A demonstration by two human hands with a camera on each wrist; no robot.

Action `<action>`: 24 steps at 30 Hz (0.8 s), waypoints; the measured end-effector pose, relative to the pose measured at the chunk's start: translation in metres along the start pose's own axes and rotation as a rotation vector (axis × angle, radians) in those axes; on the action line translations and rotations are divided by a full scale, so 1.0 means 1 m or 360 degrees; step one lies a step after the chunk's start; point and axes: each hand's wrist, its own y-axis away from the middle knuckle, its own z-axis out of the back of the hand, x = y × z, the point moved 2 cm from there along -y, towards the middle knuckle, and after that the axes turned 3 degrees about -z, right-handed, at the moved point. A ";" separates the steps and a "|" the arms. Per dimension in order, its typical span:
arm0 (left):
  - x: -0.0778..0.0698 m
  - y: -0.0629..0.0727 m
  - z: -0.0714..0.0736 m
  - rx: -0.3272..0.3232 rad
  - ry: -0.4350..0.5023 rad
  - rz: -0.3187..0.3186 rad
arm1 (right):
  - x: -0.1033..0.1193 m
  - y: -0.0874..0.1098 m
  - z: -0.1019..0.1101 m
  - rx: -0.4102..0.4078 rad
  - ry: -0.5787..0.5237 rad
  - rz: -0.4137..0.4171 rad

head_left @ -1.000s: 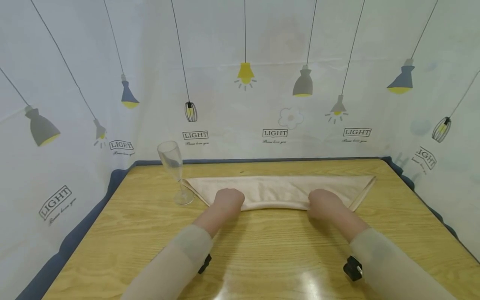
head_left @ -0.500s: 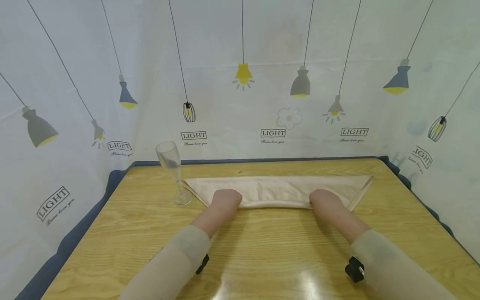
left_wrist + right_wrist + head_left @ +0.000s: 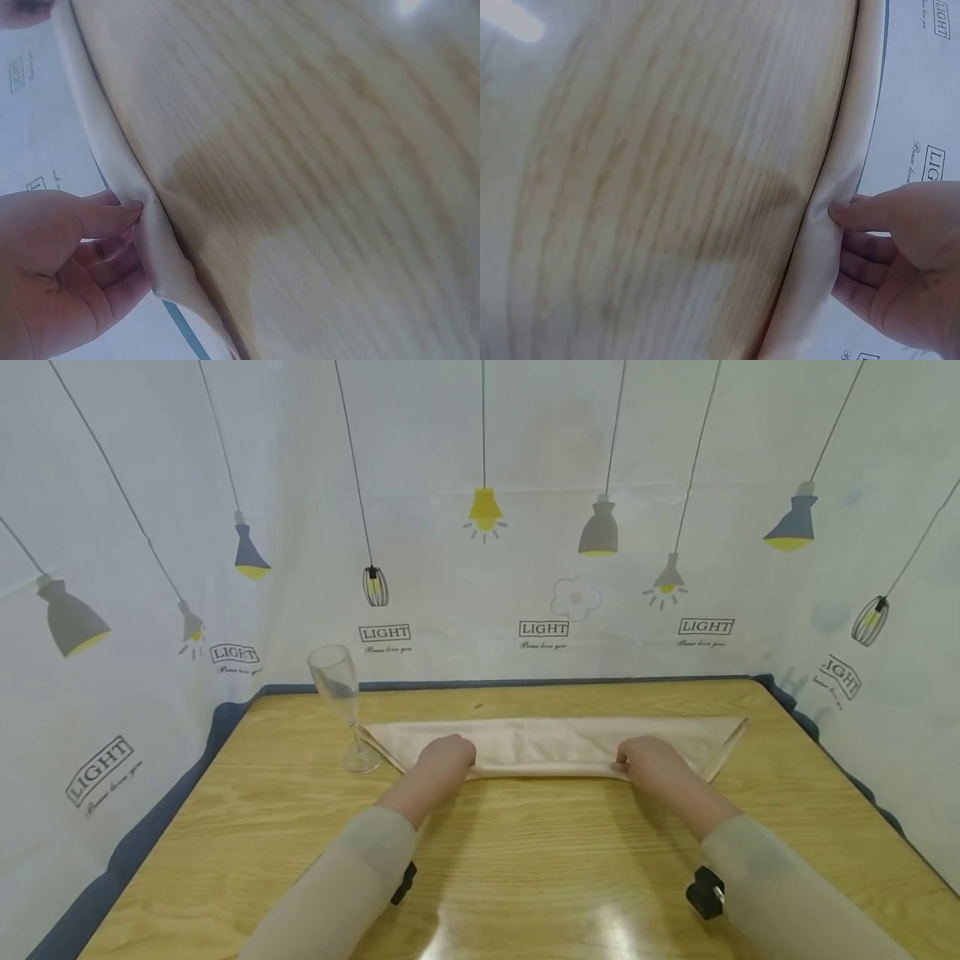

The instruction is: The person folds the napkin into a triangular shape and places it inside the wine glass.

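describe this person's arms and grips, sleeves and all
The pale cream fabric left sleeve and matching right sleeve are plain, without visible markings. At their inner sides show a small black blocky left device and a similar right device. The left grip and right grip wear no gloves.

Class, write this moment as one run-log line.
left hand: pinches cloth, near edge | right hand: pinches same edge | cloth: folded, on table | glass: standing, by cloth's left end
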 end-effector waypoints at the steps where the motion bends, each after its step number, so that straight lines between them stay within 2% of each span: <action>1: 0.001 -0.001 0.000 -0.0007 0.0015 0.0002 | -0.001 -0.002 0.000 -0.0009 0.0007 0.0008; 6: 0.002 -0.002 0.000 -0.0005 0.0047 0.0000 | -0.005 -0.007 0.000 0.0027 -0.0069 -0.0044; 12: 0.001 -0.004 0.000 -0.0017 -0.0009 -0.0007 | -0.007 -0.007 0.001 0.0045 -0.0109 -0.0050; 16: 0.001 -0.007 0.001 -0.0031 -0.0056 0.0012 | -0.008 -0.006 0.002 0.0038 -0.0159 -0.0101; 19: 0.000 -0.010 0.001 -0.0023 -0.0106 0.0052 | -0.009 -0.006 0.002 0.0050 -0.0177 -0.0143; 24: -0.003 -0.019 -0.002 0.0024 -0.0169 0.0207 | -0.006 -0.008 0.003 0.0066 -0.0147 -0.0161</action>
